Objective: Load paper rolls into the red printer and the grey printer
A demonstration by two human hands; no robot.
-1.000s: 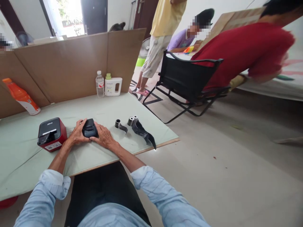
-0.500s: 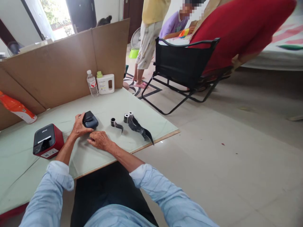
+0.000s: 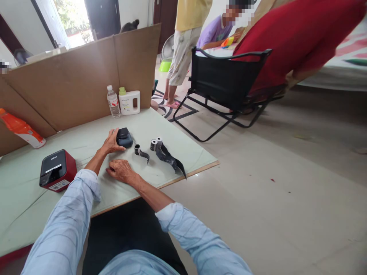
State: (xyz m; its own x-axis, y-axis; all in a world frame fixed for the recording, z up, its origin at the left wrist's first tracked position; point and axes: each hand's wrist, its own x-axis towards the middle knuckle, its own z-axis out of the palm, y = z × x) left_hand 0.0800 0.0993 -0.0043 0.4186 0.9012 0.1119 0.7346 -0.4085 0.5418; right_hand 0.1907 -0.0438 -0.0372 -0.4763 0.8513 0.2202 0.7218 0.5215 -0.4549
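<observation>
L hand (image 3: 111, 143) has the small dark device (image 3: 125, 138) gripped from its left side, thumb along the near edge, fingers round the far-left; R hand (image 3: 120, 170) rests on the pale table (image 3: 189, 147) nearer the body, fingers loosely curled, apart from the device; palm's hidden, so can't tell if anything's in it. Device is at tabletop level, just left & a bit far of the single black roll (image 3: 137, 149), well right of the red-and-black box (image 3: 59, 170); can't tell if its base is fully down. Handling, my guess: hard plastic shell, stiff, fairly light for its size, OK for one hand; smooth rounded sides prob. a bit slippery, & a drop might crack it. Best hold = both long sides, thumb opp. fingers, low down, w/o pressing the top, b/c there may be a lid or btns there. The paired rolls (image 3: 156, 143) farther right look light & apt to roll; their loose black strips are prob. thin, limp, easily torn, so pinch the cores.
</observation>
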